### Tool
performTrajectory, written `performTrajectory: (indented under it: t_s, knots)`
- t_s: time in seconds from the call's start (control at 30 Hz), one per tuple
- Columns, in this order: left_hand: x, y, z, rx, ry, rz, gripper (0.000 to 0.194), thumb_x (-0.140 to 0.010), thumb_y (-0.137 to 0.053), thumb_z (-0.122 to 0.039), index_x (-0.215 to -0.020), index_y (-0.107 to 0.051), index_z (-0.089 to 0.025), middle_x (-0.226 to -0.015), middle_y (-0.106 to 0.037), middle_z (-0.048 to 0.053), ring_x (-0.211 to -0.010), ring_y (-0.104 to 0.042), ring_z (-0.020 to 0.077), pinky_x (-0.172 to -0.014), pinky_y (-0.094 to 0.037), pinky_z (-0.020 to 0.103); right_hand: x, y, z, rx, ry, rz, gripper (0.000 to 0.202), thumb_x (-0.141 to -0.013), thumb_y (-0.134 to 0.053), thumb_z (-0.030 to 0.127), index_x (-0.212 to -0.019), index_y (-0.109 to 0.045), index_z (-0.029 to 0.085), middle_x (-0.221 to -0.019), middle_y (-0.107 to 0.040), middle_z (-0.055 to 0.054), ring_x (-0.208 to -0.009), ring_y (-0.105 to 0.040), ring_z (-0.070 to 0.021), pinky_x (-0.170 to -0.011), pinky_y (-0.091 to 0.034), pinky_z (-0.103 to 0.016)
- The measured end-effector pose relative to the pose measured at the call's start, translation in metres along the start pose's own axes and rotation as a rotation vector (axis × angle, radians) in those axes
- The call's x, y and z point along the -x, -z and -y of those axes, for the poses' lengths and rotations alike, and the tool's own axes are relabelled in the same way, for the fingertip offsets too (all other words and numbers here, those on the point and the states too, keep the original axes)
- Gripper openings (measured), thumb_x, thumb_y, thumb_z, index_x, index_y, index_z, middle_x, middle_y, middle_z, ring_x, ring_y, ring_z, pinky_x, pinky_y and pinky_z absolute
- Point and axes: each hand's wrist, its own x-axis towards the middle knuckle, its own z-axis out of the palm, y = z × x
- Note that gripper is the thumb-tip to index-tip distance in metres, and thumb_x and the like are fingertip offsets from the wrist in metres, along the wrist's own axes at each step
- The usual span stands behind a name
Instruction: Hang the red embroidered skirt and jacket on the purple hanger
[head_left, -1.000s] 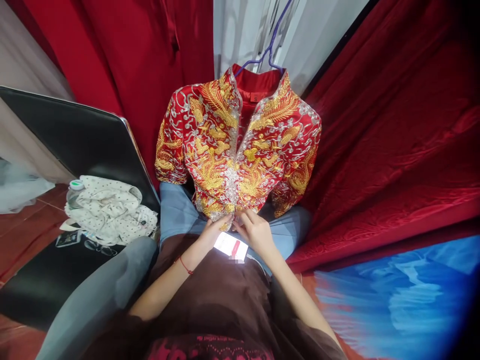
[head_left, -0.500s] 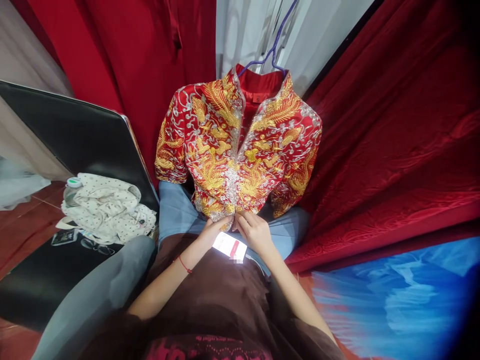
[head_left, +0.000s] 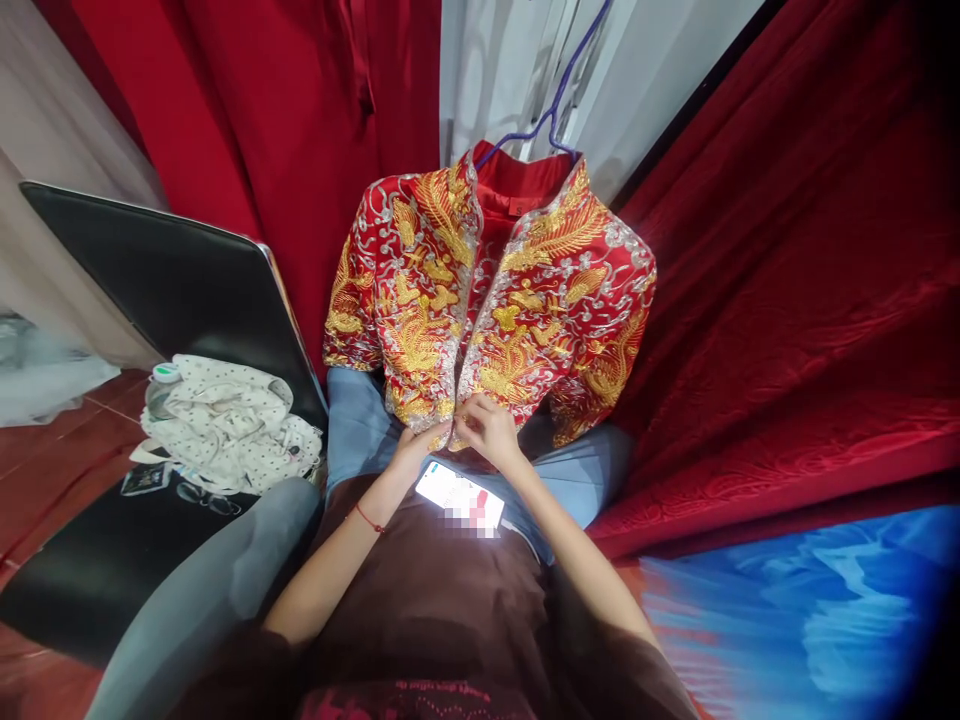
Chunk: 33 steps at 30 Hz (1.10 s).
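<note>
A red short-sleeved jacket (head_left: 559, 270) with gold and silver embroidery hangs in front of me on a purple hanger (head_left: 553, 115). Its front is parted in a narrow gap from the collar down toward the hem. At the bottom of that front edge, my left hand (head_left: 417, 450) pinches the hem on the left side. My right hand (head_left: 487, 432) is closed on the edge just beside it, fingers bent together; whatever small fastening lies between the fingertips is hidden. Below both hands a lit phone (head_left: 461, 498) with a cable rests on my lap.
To the left, a black chair (head_left: 165, 280) carries a spotted white cloth bag (head_left: 232, 420) and sunglasses (head_left: 206, 498). Dark red fabric (head_left: 810, 300) hangs close on the right. Blue tulle (head_left: 840, 600) spreads over the floor at lower right.
The front edges, close together lower down before, now stand apart almost to the hem. My right hand has moved slightly up and left along the edge. The whole view has shifted a little.
</note>
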Motion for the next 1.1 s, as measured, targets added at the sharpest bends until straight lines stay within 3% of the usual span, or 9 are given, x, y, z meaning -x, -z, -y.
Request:
performTrajectory:
  t_s: [0.13, 0.33, 0.47, 0.57, 0.77, 0.87, 0.97, 1.03, 1.1]
  knots:
    - [-0.002, 0.003, -0.007, -0.042, -0.027, -0.044, 0.042, -0.055, -0.088, -0.021, -0.094, -0.076, -0.013, -0.099, -0.077, 0.011, -0.095, -0.071, 0.0259, -0.091, -0.051, 0.036, -0.010, -0.009, -0.003, -0.205, -0.095, -0.013, 0.013, -0.082, -0.058, 0.022, -0.075, -0.068, 0.020, -0.082, -0.064, -0.003, -0.068, -0.056, -0.0142, -0.067, -0.043, -0.027]
    - [-0.008, 0.007, -0.012, -0.110, -0.049, 0.012, 0.049, -0.053, -0.090, -0.021, -0.099, -0.075, -0.009, -0.102, -0.076, 0.015, -0.096, -0.071, 0.0275, -0.095, -0.050, 0.042, -0.013, -0.013, -0.012, -0.578, -0.227, 0.021, 0.015, -0.078, -0.064, 0.032, -0.072, -0.069, 0.019, -0.074, -0.062, -0.001, -0.062, -0.053, -0.0128, -0.058, -0.039, -0.025]
    - [-0.009, 0.010, -0.014, -0.171, -0.075, 0.015, 0.059, -0.052, -0.089, -0.026, -0.105, -0.073, -0.008, -0.103, -0.076, 0.014, -0.096, -0.071, 0.0269, -0.097, -0.050, 0.043, -0.014, -0.021, -0.018, -0.537, -0.237, -0.001, 0.017, -0.078, -0.064, 0.033, -0.073, -0.069, 0.018, -0.074, -0.062, -0.002, -0.062, -0.052, -0.0116, -0.057, -0.038, -0.024]
    - [-0.005, 0.008, -0.009, -0.193, -0.075, -0.012, 0.057, -0.052, -0.089, -0.028, -0.103, -0.073, -0.008, -0.101, -0.076, 0.013, -0.092, -0.071, 0.0259, -0.093, -0.053, 0.042, -0.021, -0.024, -0.027, -0.483, -0.260, -0.096, 0.018, -0.079, -0.062, 0.033, -0.074, -0.067, 0.018, -0.075, -0.063, -0.002, -0.062, -0.053, -0.0120, -0.057, -0.040, -0.024]
    - [-0.001, 0.007, -0.002, -0.290, -0.073, 0.013, 0.054, -0.060, -0.084, -0.031, -0.109, -0.072, -0.012, -0.108, -0.074, 0.012, -0.096, -0.071, 0.0246, -0.088, -0.056, 0.036, -0.035, -0.005, -0.032, -0.272, -0.161, -0.173, 0.018, -0.087, -0.056, 0.031, -0.080, -0.066, 0.018, -0.079, -0.063, -0.004, -0.069, -0.057, -0.0155, -0.066, -0.045, -0.027]
    - [0.000, 0.017, -0.017, -0.698, -0.024, 0.041, 0.050, -0.075, -0.071, -0.046, -0.115, -0.070, -0.016, -0.108, -0.075, 0.009, -0.098, -0.071, 0.0236, -0.082, -0.055, 0.032, -0.032, 0.007, -0.025, 0.000, -0.062, -0.135, 0.015, -0.088, -0.054, 0.024, -0.085, -0.067, 0.017, -0.088, -0.064, -0.005, -0.074, -0.059, -0.0154, -0.070, -0.043, -0.027]
    - [0.008, 0.022, -0.040, -1.263, 0.064, 0.051, 0.053, -0.082, -0.056, -0.063, -0.081, -0.075, -0.014, -0.074, -0.074, 0.012, -0.093, -0.071, 0.0305, -0.081, -0.051, 0.037, -0.029, 0.012, -0.017, 0.368, 0.073, -0.002, 0.017, -0.093, -0.050, 0.022, -0.090, -0.066, 0.017, -0.096, -0.064, -0.008, -0.073, -0.057, -0.0157, -0.067, -0.038, -0.027]
    - [0.016, 0.014, -0.053, -1.549, -0.016, -0.031, 0.058, -0.082, -0.052, -0.068, -0.065, -0.070, -0.016, -0.067, -0.071, 0.014, -0.093, -0.069, 0.0337, -0.084, -0.048, 0.040, -0.029, 0.011, -0.011, 0.550, 0.151, 0.068, 0.017, -0.094, -0.049, 0.021, -0.093, -0.065, 0.016, -0.097, -0.064, -0.009, -0.075, -0.057, -0.0168, -0.067, -0.035, -0.028]
    - [0.022, -0.001, -0.061, -1.735, -0.183, -0.079, 0.054, -0.085, -0.050, -0.066, -0.072, -0.070, -0.018, -0.079, -0.074, 0.013, -0.095, -0.069, 0.0310, -0.083, -0.047, 0.037, -0.028, 0.008, -0.003, 0.625, 0.198, 0.117, 0.014, -0.094, -0.050, 0.019, -0.095, -0.064, 0.016, -0.094, -0.063, -0.008, -0.075, -0.056, -0.0169, -0.068, -0.034, -0.029]
